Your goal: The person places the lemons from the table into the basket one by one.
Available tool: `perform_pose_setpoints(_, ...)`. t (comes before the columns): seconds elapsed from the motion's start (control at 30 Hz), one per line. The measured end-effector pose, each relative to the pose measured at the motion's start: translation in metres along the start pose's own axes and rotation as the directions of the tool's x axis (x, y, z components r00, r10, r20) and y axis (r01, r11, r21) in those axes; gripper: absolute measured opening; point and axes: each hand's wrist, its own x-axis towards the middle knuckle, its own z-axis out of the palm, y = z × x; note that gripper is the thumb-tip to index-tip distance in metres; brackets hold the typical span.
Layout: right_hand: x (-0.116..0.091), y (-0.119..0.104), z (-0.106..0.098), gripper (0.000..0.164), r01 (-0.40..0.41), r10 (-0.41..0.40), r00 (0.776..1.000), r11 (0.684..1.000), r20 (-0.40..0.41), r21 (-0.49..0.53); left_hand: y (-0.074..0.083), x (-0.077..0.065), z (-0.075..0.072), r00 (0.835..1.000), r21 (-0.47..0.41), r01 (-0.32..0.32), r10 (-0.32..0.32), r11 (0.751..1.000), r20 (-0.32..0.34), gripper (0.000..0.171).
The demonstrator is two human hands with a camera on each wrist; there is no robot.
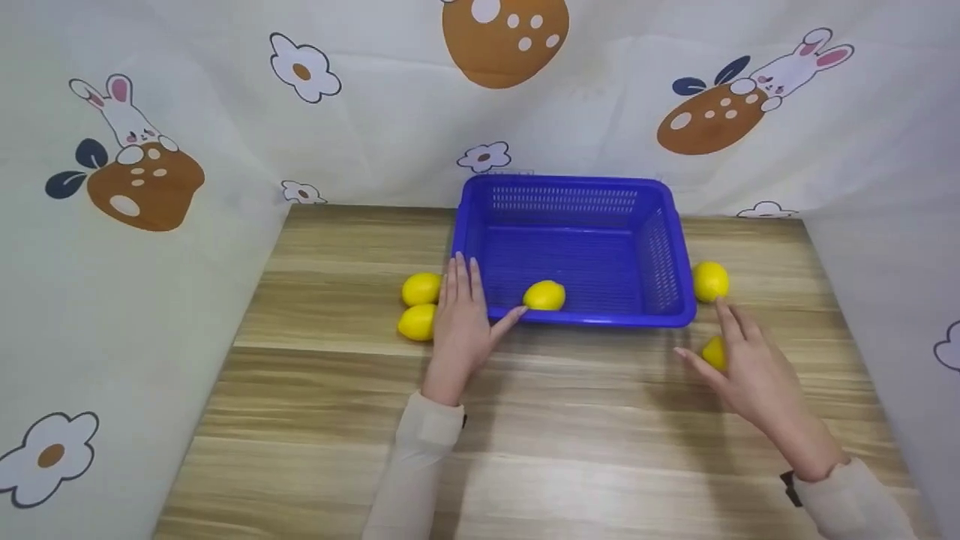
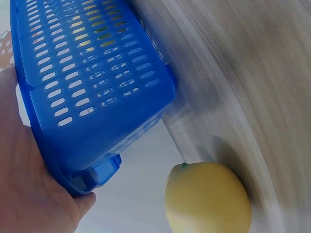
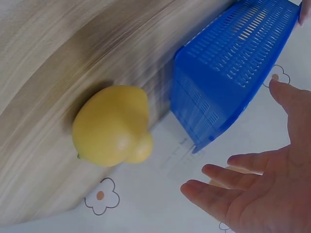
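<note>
My left hand (image 1: 461,326) rests at the near left corner of a blue plastic basket (image 1: 577,318), its fingers straight along the left rim and its thumb at the front rim. A lemon (image 1: 544,295) lies inside the basket, near the front wall. Beside the left hand are two more lemons, one farther back (image 1: 421,289) and a nearer lemon (image 1: 417,322) partly covered by the hand. With fingers spread, my right hand (image 1: 757,367) hovers over a lemon (image 1: 715,351) that it partly hides. Past its fingertips, another lemon (image 1: 710,281) sits against the basket's right side.
The wood-grain table (image 1: 315,420) stretches toward me from the basket. A pale cloth (image 1: 375,135) printed with rabbits and flowers hangs behind the table and along both sides.
</note>
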Motion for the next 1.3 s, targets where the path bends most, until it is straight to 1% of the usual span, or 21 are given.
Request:
perform_pose_setpoints(0.2,-0.002,0.005,0.001,0.096,-0.011,0.011,1.000,1.000,0.003,0.001,0.000,0.001,-0.001,1.000,0.011,-0.002,0.002,1.000,0.006,0.112)
perform_pose_setpoints(0.53,-0.006,0.012,0.006,0.095,-0.025,0.024,1.000,1.000,0.002,0.012,0.001,0.005,-0.002,0.999,0.066,-0.031,0.030,0.997,0.014,0.108)
perform_pose_setpoints(0.73,-0.006,0.017,0.008,0.095,-0.031,0.031,0.999,1.000,0.015,0.001,0.004,0.007,0.000,0.998,0.092,-0.057,0.057,0.994,-0.003,0.104)
perform_pose_setpoints(0.87,-0.005,0.024,0.010,0.094,-0.038,0.038,0.999,0.999,0.021,0.005,0.006,0.008,0.001,0.998,0.113,-0.063,0.064,0.992,-0.003,0.104)
perform_pose_setpoints(1.13,-0.003,0.039,0.015,0.091,-0.039,0.038,0.999,0.999,0.030,0.024,0.007,0.009,0.003,0.997,0.155,-0.075,0.072,0.985,0.023,0.105)
perform_pose_setpoints(1.3,-0.003,0.048,0.018,0.088,-0.016,0.015,0.999,1.000,0.033,0.027,0.006,0.009,0.004,0.997,0.144,-0.072,0.069,0.987,0.026,0.106)
